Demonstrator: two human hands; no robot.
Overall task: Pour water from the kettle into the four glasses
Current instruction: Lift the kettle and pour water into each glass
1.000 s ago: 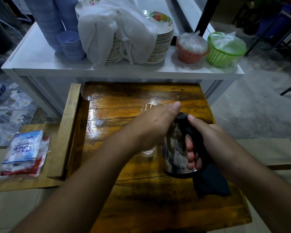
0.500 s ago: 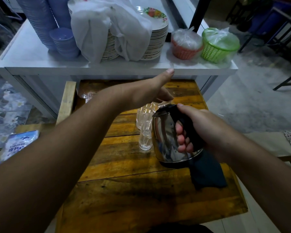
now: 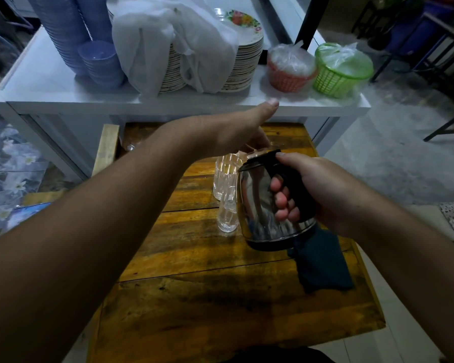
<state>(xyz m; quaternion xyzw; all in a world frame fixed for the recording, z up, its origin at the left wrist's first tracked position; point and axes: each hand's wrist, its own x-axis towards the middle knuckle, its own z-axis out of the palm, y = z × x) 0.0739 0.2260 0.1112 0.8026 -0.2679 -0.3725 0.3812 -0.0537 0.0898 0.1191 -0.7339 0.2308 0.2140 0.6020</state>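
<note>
A shiny steel kettle (image 3: 257, 205) with a black handle is lifted just above the wooden table (image 3: 194, 305). My right hand (image 3: 315, 189) grips its handle. My left hand (image 3: 228, 132) reaches over the kettle's top with the thumb stretched out. Its fingers curl down by the lid, and I cannot see whether they hold it. Left of the kettle stand clear glasses, one nearer (image 3: 228, 214) and one behind it (image 3: 226, 174). Any further glasses are hidden by the kettle and my left hand.
A dark cloth (image 3: 323, 263) lies on the table under the kettle's right side. Behind the table a white counter (image 3: 50, 85) carries stacked blue bowls (image 3: 100, 61), plates under a white cloth (image 3: 173, 40), an orange basket (image 3: 291, 66) and a green basket (image 3: 341, 69).
My left hand has risen from the glasses to the kettle's top. My right hand has lifted the kettle slightly and kept its grip. The view has shifted back a little.
</note>
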